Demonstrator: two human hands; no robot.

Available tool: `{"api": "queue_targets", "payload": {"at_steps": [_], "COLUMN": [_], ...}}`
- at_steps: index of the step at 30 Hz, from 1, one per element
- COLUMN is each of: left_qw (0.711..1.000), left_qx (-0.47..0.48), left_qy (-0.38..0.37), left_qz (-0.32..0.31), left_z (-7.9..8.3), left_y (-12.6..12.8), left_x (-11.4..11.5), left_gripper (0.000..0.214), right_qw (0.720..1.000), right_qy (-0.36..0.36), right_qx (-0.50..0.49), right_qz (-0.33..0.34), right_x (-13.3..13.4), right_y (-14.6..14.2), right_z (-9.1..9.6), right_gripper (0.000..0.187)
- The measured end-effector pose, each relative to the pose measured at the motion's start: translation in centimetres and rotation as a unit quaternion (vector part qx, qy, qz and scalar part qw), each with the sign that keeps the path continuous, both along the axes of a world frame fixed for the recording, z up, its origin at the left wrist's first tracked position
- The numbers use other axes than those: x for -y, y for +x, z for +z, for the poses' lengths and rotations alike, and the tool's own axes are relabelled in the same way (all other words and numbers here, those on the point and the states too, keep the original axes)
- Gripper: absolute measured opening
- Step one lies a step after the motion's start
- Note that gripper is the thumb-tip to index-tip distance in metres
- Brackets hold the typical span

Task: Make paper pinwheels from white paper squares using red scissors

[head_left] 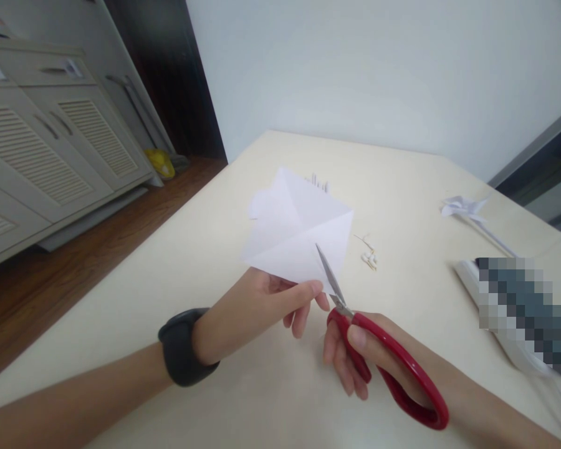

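My left hand [266,302] pinches the near corner of a white square sheet of paper [294,234] with diagonal creases, holding it up above the cream table [177,268]. A dark band sits on that wrist. My right hand [355,355] grips red-handled scissors [388,365], fingers through the loops. The metal blades [330,277] point up and away and meet the paper's near corner, close to my left thumb.
Small pins or sticks [368,255] lie on the table beyond the paper. A white paper pinwheel [465,209] lies at the far right. A blurred-out object [526,312] rests at the right edge. Grey cabinets [51,143] and wood floor are to the left.
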State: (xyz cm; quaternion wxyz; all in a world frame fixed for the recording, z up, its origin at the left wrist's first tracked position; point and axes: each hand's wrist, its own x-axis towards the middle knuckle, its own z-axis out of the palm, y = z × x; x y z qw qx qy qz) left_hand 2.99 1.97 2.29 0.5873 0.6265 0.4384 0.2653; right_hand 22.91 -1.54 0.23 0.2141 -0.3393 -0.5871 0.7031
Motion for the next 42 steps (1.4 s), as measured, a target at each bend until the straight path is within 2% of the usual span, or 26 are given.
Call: {"api": "queue_targets", "payload": {"at_steps": [15,26,33,42], "left_qw": [1.0,1.0,1.0,1.0], "left_qx": [0.003,0.003,-0.008,-0.018], "left_qy": [0.0,0.004,-0.012,-0.014], "left_qz": [0.014,0.014,-0.013,-0.004], "left_z": [-0.12,-0.05,0.06,0.69], "left_y": [-0.05,-0.09,-0.13,0.08], "left_x": [0.27,0.37,0.23,0.23], "left_gripper": [0.037,0.037,0.03,0.035], "right_qw": [1.0,1.0,1.0,1.0], "right_qy": [-0.019,-0.012,-0.014,-0.023], "right_qx": [0.007,0.022,0.013,0.012], "right_qz": [0.002,0.0,-0.019,-0.018], "right_x": [-0.3,-0.14,0.15,0.04], "right_y": [-0.22,-0.11,-0.11,-0.28], "right_z": [-0.51,-0.06,0.31,0.03], "right_gripper": [0.019,0.032,0.033,0.036]}}
